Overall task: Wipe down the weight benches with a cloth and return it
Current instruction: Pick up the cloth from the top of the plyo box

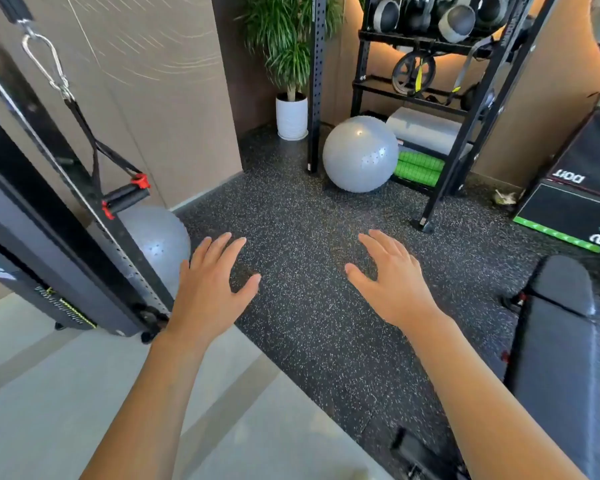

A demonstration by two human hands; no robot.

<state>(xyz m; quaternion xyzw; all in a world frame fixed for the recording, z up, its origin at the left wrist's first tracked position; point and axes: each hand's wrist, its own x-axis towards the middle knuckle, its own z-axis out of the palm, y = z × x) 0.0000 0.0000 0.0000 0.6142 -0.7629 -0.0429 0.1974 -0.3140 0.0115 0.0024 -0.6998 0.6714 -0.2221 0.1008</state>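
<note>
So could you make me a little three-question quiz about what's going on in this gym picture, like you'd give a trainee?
1. True or false: the left hand is holding a cloth.
2. Which thing lies at the right edge of the view, nearest the right hand?
A. the weight bench
B. the potted plant
C. the cable handle
3. Fill in: the grey exercise ball by the storage rack rests on the speckled ____.

Key:
1. False. Both hands are open and empty; no cloth is in view.
2. A
3. floor
</note>
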